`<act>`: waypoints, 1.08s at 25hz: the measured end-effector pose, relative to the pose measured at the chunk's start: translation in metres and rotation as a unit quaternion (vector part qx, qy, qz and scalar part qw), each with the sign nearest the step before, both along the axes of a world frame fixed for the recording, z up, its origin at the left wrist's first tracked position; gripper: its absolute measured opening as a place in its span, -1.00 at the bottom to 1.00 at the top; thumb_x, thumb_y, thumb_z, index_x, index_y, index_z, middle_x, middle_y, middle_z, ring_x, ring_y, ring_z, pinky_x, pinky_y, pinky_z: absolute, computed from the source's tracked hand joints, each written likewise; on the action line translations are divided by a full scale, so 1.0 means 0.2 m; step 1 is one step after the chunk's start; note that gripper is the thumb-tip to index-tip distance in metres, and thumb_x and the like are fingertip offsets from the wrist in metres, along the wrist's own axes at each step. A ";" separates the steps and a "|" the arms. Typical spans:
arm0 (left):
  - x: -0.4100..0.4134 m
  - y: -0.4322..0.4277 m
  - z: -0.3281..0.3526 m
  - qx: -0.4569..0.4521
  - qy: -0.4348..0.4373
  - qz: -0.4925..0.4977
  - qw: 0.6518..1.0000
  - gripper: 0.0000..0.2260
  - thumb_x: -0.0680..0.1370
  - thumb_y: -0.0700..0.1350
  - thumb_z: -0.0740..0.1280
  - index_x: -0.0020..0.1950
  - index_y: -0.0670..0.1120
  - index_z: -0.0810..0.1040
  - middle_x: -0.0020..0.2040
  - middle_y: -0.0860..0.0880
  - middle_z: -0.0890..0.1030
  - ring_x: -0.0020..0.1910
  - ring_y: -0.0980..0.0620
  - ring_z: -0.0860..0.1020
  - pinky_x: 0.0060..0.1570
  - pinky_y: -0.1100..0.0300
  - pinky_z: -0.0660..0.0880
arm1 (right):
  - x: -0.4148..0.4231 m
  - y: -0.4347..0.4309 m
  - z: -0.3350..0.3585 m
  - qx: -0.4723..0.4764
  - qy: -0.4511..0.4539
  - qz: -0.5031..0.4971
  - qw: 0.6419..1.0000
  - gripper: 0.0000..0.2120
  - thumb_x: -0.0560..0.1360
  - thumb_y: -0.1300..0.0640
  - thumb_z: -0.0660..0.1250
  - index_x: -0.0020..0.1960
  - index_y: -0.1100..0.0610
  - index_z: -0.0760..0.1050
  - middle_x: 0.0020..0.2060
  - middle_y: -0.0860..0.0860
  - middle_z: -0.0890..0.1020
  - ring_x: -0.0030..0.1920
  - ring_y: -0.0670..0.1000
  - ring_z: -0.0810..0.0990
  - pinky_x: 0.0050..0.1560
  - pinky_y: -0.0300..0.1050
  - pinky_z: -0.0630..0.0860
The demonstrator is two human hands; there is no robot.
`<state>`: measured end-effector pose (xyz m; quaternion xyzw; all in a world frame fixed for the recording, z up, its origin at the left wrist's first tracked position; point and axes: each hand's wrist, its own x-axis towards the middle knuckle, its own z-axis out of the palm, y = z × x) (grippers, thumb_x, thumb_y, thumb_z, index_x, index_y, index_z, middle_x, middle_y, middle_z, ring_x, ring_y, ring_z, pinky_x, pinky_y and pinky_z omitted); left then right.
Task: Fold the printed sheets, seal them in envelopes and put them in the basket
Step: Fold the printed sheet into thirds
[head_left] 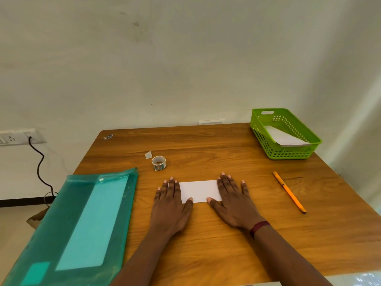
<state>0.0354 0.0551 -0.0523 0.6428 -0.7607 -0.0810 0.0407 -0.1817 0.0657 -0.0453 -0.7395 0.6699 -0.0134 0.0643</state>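
While one white envelope (282, 137) already lies in the green basket (288, 155), a folded white sheet (199, 190) (possibly an envelope) is pressed flat on the bench (206, 248) under the left hand (169, 204) and right hand (235, 203), fingers straight; sealing is judged outstanding.

I see both hands flat on a folded white sheet (199, 191) on the table (226, 145): left hand (171, 205) on its left end, right hand (234, 201) on its right. The green basket (266, 139) at far right holds a white envelope (283, 137).
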 end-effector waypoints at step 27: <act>0.04 0.00 0.09 -0.034 0.073 0.026 0.996 -0.34 0.62 0.27 -0.03 0.61 -0.03 -0.09 0.62 -0.04 -0.11 0.59 -0.03 -0.14 0.55 0.01 -0.08 | 0.12 0.02 0.04 -0.036 -0.029 -0.014 0.999 -0.17 0.50 -0.44 -0.24 0.58 0.05 -0.24 0.57 0.03 -0.23 0.55 0.01 -0.28 0.48 0.27 -0.31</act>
